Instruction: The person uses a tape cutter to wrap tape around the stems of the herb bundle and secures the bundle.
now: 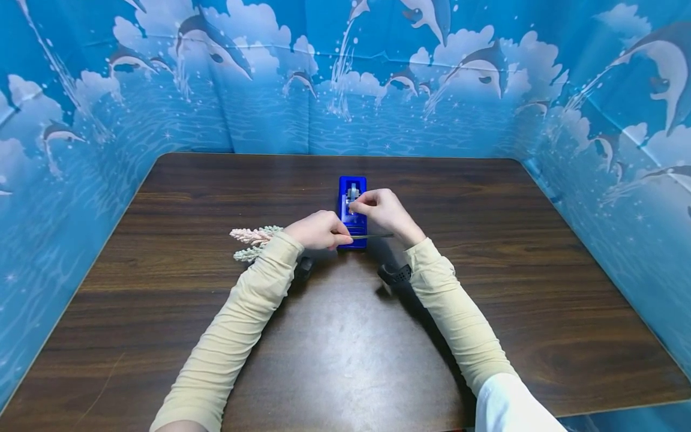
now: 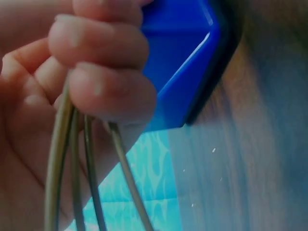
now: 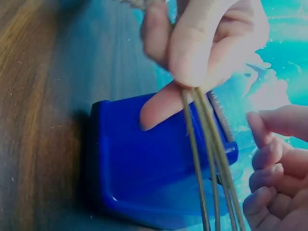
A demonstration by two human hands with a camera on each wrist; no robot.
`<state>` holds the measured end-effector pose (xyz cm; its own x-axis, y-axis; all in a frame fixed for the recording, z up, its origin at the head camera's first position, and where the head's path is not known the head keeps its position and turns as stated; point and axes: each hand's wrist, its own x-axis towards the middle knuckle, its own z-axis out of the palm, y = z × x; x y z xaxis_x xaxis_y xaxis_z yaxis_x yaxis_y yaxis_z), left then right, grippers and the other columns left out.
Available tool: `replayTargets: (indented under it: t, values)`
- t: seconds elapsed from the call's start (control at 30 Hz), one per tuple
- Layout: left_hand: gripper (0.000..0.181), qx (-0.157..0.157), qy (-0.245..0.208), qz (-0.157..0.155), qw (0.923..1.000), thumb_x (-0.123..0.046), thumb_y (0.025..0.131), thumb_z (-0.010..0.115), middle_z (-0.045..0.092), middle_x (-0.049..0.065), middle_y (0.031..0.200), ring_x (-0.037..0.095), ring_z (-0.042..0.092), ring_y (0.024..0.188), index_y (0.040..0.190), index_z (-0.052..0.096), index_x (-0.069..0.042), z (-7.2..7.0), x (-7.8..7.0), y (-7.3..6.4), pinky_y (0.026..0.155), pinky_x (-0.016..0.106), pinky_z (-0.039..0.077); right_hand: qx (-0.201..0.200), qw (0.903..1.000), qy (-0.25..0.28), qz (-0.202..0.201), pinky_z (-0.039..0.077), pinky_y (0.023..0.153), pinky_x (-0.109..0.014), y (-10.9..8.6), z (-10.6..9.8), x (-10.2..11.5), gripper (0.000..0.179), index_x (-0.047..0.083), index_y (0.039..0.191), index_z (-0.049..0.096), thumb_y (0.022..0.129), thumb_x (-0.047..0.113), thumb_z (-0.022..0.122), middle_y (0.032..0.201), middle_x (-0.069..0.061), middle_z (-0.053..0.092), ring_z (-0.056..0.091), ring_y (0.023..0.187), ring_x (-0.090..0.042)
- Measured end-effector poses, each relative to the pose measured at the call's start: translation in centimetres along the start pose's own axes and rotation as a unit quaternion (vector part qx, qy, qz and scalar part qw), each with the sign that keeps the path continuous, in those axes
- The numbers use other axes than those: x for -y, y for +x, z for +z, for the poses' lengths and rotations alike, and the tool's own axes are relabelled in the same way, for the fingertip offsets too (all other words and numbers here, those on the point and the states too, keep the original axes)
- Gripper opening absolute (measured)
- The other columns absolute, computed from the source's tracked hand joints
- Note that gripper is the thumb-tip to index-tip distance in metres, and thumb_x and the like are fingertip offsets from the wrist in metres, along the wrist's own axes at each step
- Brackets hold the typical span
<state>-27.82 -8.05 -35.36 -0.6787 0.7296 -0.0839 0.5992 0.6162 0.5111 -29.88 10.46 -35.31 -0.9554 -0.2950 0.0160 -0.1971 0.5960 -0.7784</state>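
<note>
My left hand [image 1: 320, 230] grips several thin stems [image 2: 60, 154] of artificial flowers [image 1: 252, 236]. Pale pink and pale green heads stick out to its left, while the bare stem ends point right, across the near end of a blue tape dispenser [image 1: 344, 223]. Over the dispenser, my right hand [image 1: 381, 210] has thumb and forefinger brought together in a pinch at the tape. That clear tape hardly shows between the fingertips. In the right wrist view, the serrated cutting edge [image 3: 220, 115] lies between the stems and the right hand's fingertips.
The dispenser stands on a dark wood-grain table [image 1: 464, 198]. A blue curtain [image 1: 270, 120] printed with dolphins encloses the back and sides. Black wrist cameras [image 1: 395, 274] hang below both forearms, close to the tabletop.
</note>
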Motion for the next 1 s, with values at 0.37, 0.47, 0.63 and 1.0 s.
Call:
replayTargets:
  t: [0.37, 0.47, 0.63, 1.0]
  values:
    - [0.024, -0.08, -0.005, -0.052, 0.9954, -0.02, 0.096, 0.06, 0.058, 0.0, 0.054, 0.009, 0.053, 0.057, 0.085, 0.075, -0.005, 1.4, -1.0, 1.2, 0.065, 0.024, 0.043, -0.026, 0.9996, 0.0, -0.011, 0.038, 0.059, -0.02, 0.2, -0.1, -0.2, 0.023, -0.001, 0.091, 0.072, 0.092, 0.02, 0.064, 0.074, 0.001, 0.063, 0.048, 0.065, -0.008]
    - [0.024, -0.094, -0.009, -0.081, 0.9922, -0.022, 0.096, 0.06, 0.059, 0.0, 0.054, 0.009, 0.054, 0.058, 0.088, 0.075, -0.006, 1.6, -1.0, 1.3, 0.065, 0.024, 0.044, -0.027, 0.9996, -0.009, -0.005, 0.038, 0.059, -0.02, 0.1, -0.1, -0.2, 0.023, 0.0, 0.092, 0.073, 0.092, 0.02, 0.063, 0.077, -0.001, 0.065, 0.049, 0.066, -0.008]
    - [0.025, -0.115, -0.016, -0.1, 0.9882, -0.023, 0.096, 0.06, 0.063, 0.001, 0.059, 0.009, 0.055, 0.057, 0.09, 0.076, -0.006, 1.7, -0.8, 1.8, 0.06, 0.022, 0.042, -0.023, 0.9994, -0.026, -0.009, 0.038, 0.058, -0.021, 0.0, -0.7, -0.1, 0.023, 0.001, 0.091, 0.074, 0.092, 0.021, 0.064, 0.082, -0.009, 0.07, 0.048, 0.065, -0.009]
    - [0.025, -0.164, -0.016, -0.12, 0.9791, -0.022, 0.095, 0.062, 0.058, 0.0, 0.065, 0.015, 0.049, 0.063, 0.083, 0.075, -0.005, 1.7, 0.1, 2.8, 0.059, 0.023, 0.037, 0.029, 0.9985, -0.012, -0.045, 0.04, 0.064, -0.022, -0.7, -2.0, 0.2, 0.017, 0.002, 0.088, 0.076, 0.09, 0.016, 0.066, 0.081, -0.007, 0.073, 0.052, 0.07, -0.008]
